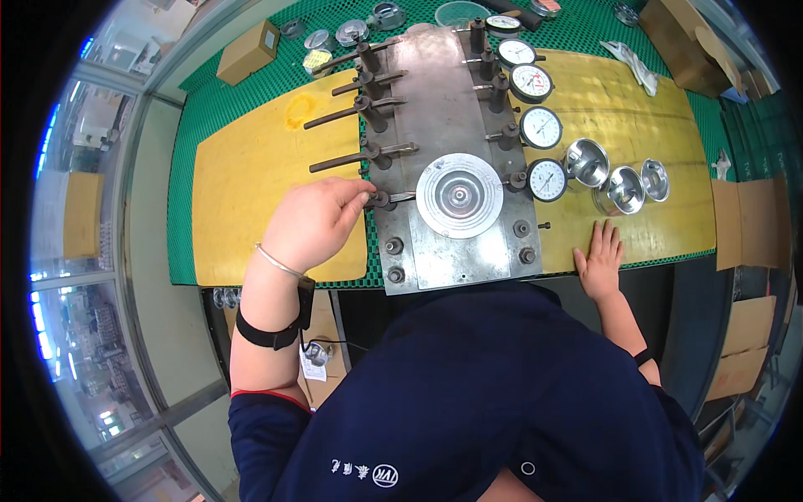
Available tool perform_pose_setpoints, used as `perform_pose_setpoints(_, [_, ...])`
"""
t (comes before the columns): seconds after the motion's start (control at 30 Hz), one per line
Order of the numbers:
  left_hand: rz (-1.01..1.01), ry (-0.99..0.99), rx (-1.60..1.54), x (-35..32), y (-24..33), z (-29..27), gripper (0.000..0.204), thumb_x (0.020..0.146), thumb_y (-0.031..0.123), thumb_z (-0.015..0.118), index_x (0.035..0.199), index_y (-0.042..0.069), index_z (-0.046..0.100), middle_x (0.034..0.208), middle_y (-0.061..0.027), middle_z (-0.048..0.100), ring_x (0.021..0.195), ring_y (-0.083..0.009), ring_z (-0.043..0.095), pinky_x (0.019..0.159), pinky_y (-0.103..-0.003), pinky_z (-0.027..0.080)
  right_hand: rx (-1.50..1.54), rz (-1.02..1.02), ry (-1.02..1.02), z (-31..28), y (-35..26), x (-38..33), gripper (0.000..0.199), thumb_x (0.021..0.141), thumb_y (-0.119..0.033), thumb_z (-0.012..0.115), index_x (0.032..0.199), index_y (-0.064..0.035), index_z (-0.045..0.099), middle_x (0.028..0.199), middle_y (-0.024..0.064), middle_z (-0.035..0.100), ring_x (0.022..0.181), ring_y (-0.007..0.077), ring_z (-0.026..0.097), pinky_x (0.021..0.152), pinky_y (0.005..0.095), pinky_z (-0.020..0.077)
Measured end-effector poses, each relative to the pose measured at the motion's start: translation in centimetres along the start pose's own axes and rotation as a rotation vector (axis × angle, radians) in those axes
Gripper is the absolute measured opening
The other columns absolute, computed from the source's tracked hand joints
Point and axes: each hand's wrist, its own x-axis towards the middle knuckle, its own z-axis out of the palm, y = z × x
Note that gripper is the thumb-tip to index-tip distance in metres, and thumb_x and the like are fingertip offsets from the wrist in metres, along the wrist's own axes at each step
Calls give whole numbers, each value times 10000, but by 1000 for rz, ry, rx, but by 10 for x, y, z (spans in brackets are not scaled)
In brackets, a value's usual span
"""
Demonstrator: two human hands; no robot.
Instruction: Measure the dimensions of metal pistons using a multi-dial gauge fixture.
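Note:
My left hand [314,219] is closed, thumb and fingers pinching the outer end of the lowest lever [403,197] on the left side of a steel fixture plate [431,92]. That lever's tip reaches the rim of a round, ringed metal part [460,222] lying on the plate. Its grip end is hidden by my fingers. On the opposite side, a dial gauge [547,181] stands beside the same part. My right hand [600,266] lies flat with fingers spread on the yellow mat [661,238], below several shiny metal cups [626,191], and holds nothing.
More levers [339,117] on posts line the plate's left side, and several dial gauges [541,128] its right. Small round metal parts [352,33], a cardboard box [249,52] and a larger carton [686,46] stand at the back. A white cloth [631,67] lies far right.

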Motion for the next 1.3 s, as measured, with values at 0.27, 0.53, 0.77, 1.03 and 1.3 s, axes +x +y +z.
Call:
perform_pose_setpoints(0.27, [48,58,40,-3,-1,7,203,925,187,534,990,45,663,755,-161,619,718,-329,610,666,-381,489,22,-26,71,3,0,4,720,916,-416,506,1461,-42,221,1514,216,191,1379,434,179,1116,554,156])
perform_pose_setpoints(0.53, [-303,43,45,-17,6,18,363,955,335,497,787,30,597,713,-200,595,708,-409,577,628,-457,462,50,81,265,11,-9,9,605,893,-399,525,1395,-107,359,1456,189,296,1363,382,243,1112,535,183])
perform_pose_setpoints(0.77, [-776,42,-1433,-18,43,44,305,1012,348,391,800,135,441,560,37,344,432,-63,277,371,-204,213,48,109,289,14,-10,8,613,880,-403,529,1396,-116,364,1460,173,303,1365,372,246,1117,525,179])
perform_pose_setpoints(1.03, [-516,39,-1800,-24,15,55,323,1017,305,390,1086,30,545,665,32,386,446,-39,247,360,-174,192,51,96,326,16,-10,9,598,870,-399,529,1381,-117,400,1449,167,324,1358,370,258,1111,522,192])
perform_pose_setpoints(1.3, [-271,210,-1978,-29,11,32,235,993,216,464,1021,20,590,627,20,390,503,-57,311,422,-201,282,41,83,341,13,-10,9,597,867,-394,530,1380,-116,403,1439,173,337,1345,374,275,1105,519,205])
